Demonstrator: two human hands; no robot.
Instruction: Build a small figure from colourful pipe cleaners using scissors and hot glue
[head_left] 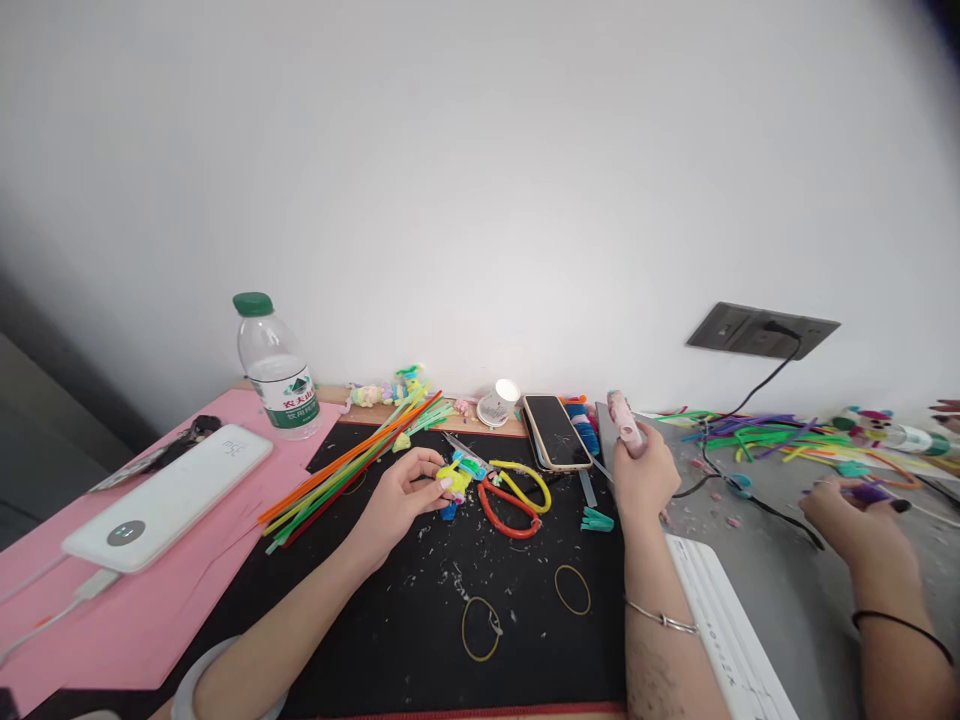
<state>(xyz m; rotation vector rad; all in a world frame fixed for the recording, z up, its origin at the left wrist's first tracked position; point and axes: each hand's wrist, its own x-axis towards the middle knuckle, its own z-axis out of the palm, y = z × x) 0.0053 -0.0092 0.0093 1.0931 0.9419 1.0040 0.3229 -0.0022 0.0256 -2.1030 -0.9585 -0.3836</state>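
Observation:
My left hand (405, 498) pinches a small fuzzy yellow pipe-cleaner piece (452, 483) between thumb and fingers, above the black mat. Blue and turquoise bits lie close beside it. Just right of that piece rest scissors (510, 508) with one red and one yellow fuzzy-wrapped handle, their blades pointing up and left. Over at the mat's right edge, my right hand (651, 475) is closed around a pale pink handheld tool (627, 425); the fingers hide its lower part, and its exact kind is unclear. A phone (557, 432) lies left of this hand.
Long pipe cleaners (352, 470) lie left of my left hand. A water bottle (277, 370) and white power bank (169, 497) stand on pink sheets. Rubber bands (481, 630) and a paper cup (498, 402) are nearby. A co-worker's hand (855, 515) holds something purple at right, near a keyboard (727, 620).

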